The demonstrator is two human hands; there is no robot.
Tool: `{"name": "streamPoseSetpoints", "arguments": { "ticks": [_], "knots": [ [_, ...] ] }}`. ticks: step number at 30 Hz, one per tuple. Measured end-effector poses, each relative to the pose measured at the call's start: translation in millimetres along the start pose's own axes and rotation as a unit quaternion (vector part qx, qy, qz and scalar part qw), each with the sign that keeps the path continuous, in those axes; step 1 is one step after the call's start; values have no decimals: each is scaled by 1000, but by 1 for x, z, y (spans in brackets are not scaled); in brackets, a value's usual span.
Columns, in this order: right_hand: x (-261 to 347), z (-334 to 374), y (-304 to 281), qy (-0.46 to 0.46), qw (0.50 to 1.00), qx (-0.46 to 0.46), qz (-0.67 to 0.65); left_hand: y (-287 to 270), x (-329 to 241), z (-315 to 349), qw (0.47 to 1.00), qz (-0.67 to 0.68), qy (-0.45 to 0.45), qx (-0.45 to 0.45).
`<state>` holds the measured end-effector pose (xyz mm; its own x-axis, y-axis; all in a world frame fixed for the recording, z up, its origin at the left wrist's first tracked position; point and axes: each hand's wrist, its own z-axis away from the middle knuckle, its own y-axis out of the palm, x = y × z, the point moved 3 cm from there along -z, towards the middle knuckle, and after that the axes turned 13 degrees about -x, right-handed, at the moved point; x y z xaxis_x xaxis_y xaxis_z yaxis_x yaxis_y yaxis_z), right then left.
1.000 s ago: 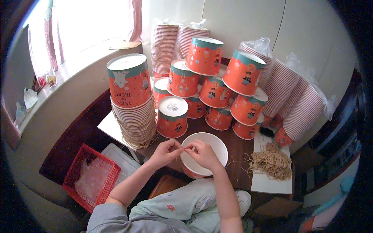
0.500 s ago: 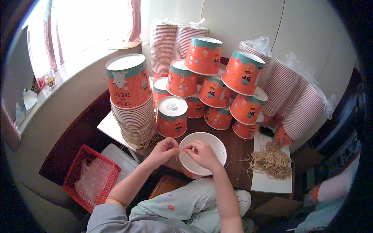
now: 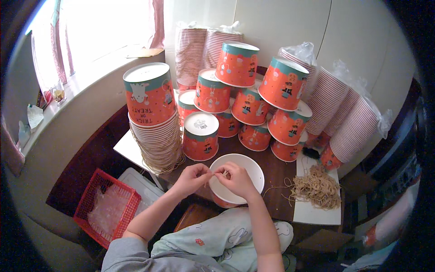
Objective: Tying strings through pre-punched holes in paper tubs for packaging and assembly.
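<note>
A paper bucket [image 3: 254,177] with a white inside stands upright at the table's near edge, its mouth facing me. Above its left rim my left hand [image 3: 192,178] and my right hand [image 3: 234,178] meet, thumbs and fingertips pinched together. Between them is a short bit of tan string [image 3: 207,183], mostly covered by the fingers. Whether it is tied or threaded through the bucket cannot be made out. A tangled heap of tan string [image 3: 318,188] lies to the right on a white board, one loose strand trailing toward the bucket.
Orange and green buckets [image 3: 200,140] stand upside down, piled behind my hands. At left rises a nested stack [image 3: 154,97] with string loops hanging from it. Plastic-wrapped stacks [image 3: 351,122] lean at back right. A red basket [image 3: 129,208] holding clear plastic sits low left.
Both hands stay over the bucket and their fingertips shift only slightly. At the far right edge, a blurred pale and orange shape has moved.
</note>
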<state>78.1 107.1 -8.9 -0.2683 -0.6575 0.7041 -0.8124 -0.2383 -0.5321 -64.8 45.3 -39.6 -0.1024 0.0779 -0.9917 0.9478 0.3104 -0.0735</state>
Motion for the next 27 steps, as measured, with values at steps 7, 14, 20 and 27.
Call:
{"name": "streamPoseSetpoints", "arguments": {
  "ticks": [7, 14, 20, 27],
  "knots": [
    [-5, 0, 1, -12, 1000, -9, 18, 3, 5, -1, 996, -28, 75, -50],
    [-4, 0, 0, -19, 999, -18, 23, 3, 14, -3, 994, -21, 69, -77],
    [-5, 0, 2, -38, 999, -23, 31, 2, 20, -4, 992, -24, 87, -89],
    [-1, 1, -6, -41, 997, -33, 56, -2, -7, 3, 953, -145, 250, -96]
  ]
}}
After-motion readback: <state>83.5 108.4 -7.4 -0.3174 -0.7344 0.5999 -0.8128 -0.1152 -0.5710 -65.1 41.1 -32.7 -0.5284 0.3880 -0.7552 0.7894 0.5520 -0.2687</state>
